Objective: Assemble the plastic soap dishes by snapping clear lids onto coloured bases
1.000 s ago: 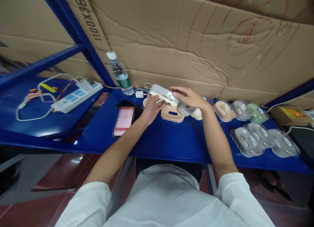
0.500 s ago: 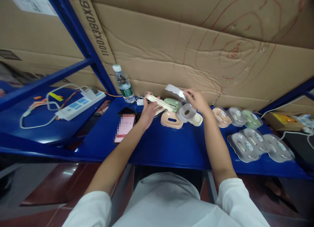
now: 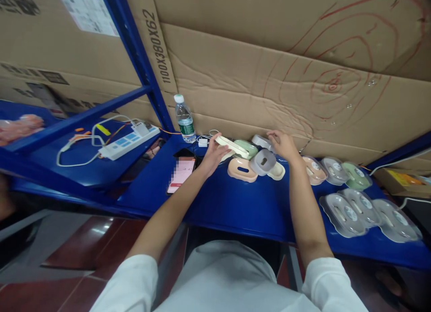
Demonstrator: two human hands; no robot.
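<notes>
Blue steel shelf (image 3: 235, 204) carries everything, cardboard behind it. Left to right:

- Power strip (image 3: 129, 141) far left on the neighbouring shelf, water bottle (image 3: 185, 119) upright by the post, phone (image 3: 181, 173) flat and face up near the left hand.
- Left hand (image 3: 211, 158): fingers pinching the left end of a cream tray (image 3: 232, 146), thumb on top, rest underneath. Tray is lifted off the shelf, tilted, near-edge-on to camera. Long axis runs left-right, slightly down toward the right; its free end points at the green tray (image 3: 247, 148) just behind.
- Loose pile just right of it: peach tray (image 3: 242, 169) flat with slot up, grey tray (image 3: 263, 161) tipped on the pile, another cream piece (image 3: 278, 170) under it.
- Right hand (image 3: 284, 145): fingers curled down onto a clear plastic cover (image 3: 261, 142) at the far edge, by the cardboard. Touching it; can't tell whether it's gripped or just pressed flat.
- Further right: row of covered sets (image 3: 333, 170), then three more (image 3: 367, 208) nearer.

Read of the step: looks like a tray-and-cover pairing, tray in hand, cover apart from it. Next move calls for bringing the cover over the tray, matching long axes and outlines before pressing, with the tray levelled first.
</notes>
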